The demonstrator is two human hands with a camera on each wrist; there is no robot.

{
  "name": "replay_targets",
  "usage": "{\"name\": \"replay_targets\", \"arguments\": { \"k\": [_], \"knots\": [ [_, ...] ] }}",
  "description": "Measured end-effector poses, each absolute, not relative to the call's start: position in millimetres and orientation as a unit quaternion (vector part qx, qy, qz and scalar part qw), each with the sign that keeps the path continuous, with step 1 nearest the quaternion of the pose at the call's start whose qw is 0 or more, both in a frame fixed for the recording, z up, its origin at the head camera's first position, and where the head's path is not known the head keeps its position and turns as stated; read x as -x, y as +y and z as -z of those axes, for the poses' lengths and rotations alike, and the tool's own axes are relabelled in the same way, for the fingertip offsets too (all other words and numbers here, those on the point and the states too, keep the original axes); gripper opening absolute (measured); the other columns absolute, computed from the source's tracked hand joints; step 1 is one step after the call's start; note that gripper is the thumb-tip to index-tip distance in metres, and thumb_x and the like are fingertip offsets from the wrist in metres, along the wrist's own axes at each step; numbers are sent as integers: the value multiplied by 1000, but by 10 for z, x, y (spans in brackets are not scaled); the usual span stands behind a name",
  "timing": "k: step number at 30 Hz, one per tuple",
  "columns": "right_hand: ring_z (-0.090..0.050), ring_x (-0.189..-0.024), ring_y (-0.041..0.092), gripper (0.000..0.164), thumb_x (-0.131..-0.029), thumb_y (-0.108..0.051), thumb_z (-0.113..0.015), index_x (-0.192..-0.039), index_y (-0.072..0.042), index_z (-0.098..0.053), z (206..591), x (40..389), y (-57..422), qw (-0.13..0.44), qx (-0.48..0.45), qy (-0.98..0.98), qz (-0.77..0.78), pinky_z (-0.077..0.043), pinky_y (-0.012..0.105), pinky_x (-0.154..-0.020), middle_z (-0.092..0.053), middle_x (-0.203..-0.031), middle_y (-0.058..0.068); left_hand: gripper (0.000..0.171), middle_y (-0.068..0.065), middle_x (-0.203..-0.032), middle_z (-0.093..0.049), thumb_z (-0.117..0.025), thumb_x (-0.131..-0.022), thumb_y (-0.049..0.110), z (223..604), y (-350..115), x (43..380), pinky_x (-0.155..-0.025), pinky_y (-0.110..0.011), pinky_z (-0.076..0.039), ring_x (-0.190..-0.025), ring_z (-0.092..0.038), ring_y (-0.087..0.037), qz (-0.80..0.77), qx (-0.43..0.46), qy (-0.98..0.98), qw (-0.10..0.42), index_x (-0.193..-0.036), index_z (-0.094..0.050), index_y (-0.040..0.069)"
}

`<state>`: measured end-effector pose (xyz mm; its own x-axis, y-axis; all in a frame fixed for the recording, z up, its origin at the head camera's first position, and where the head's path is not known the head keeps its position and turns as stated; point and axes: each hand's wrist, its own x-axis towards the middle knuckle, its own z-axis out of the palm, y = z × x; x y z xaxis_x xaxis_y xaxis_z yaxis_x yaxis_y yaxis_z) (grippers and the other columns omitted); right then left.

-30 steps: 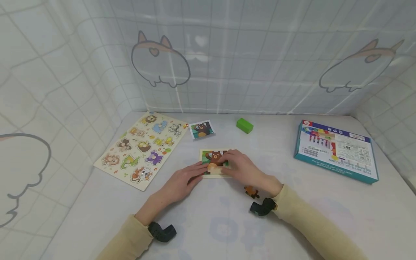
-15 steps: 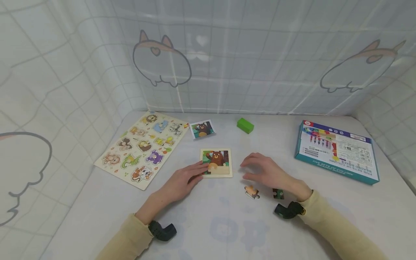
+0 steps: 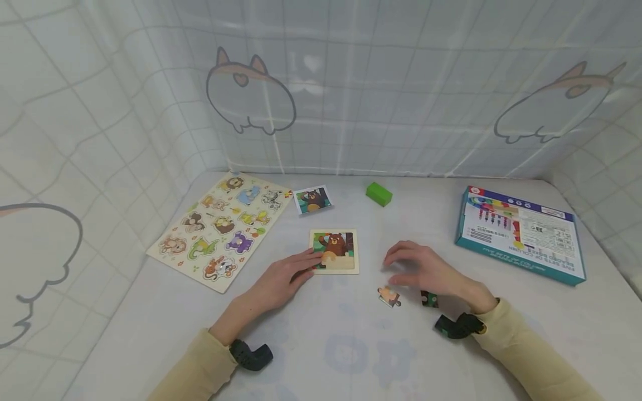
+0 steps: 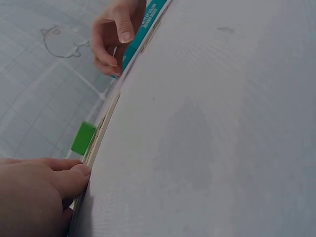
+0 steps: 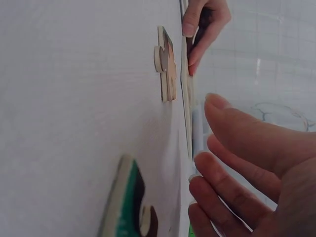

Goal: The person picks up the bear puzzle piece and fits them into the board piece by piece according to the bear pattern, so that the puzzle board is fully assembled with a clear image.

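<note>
A small wooden jigsaw tray (image 3: 356,250) with a bear picture lies mid-table; its lower right part shows bare wood. My left hand (image 3: 281,283) rests its fingertips on the tray's left side, fingers nearly straight. To the right of the tray my right hand (image 3: 426,269) hovers with thumb and fingers apart, holding nothing. Just below its thumb lies an orange jigsaw piece (image 3: 389,296), seen edge-on as a knobbed wooden piece (image 5: 168,66) in the right wrist view. A dark green jigsaw piece (image 3: 429,299) lies under the right hand's palm side, partly covered by it.
A bear picture card (image 3: 312,199) lies behind the tray, and a green block (image 3: 378,194) sits to its right. On the left is an animal puzzle board (image 3: 220,234). A boxed bead set (image 3: 521,234) lies at the right. A patterned curtain (image 3: 381,89) hangs behind the table.
My right hand has left the tray and moved right, uncovering the bear picture and the dark green piece. The left hand has stayed on the tray's left side.
</note>
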<state>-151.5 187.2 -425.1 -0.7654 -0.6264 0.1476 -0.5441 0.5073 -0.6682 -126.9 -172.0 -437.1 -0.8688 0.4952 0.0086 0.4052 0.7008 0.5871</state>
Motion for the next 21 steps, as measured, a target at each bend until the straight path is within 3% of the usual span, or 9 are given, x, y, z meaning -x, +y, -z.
{"name": "replay_targets", "arguments": {
  "k": [11,21],
  "knots": [
    [-51,-110,11,27,-77,-35,-87,-100,-27,-75,4292,1481,1874,90,338,858,376,-50,32,-95,-61,-114,-10,41,4,-153,-49,-56,-103,23,4366,-1723,1261,-119,-43,-36,-146,-38,-16,-306,-244,917,74,-144,-55,23],
    [-45,-103,8,30,-73,-43,-88,-94,-28,-71,4296,1425,1820,100,393,851,333,-48,27,-86,-56,-104,-12,42,5,-152,-49,-57,-103,24,4360,-1720,1257,-118,-43,-37,-146,-38,-15,-302,-240,920,71,-144,-55,24]
  ]
}}
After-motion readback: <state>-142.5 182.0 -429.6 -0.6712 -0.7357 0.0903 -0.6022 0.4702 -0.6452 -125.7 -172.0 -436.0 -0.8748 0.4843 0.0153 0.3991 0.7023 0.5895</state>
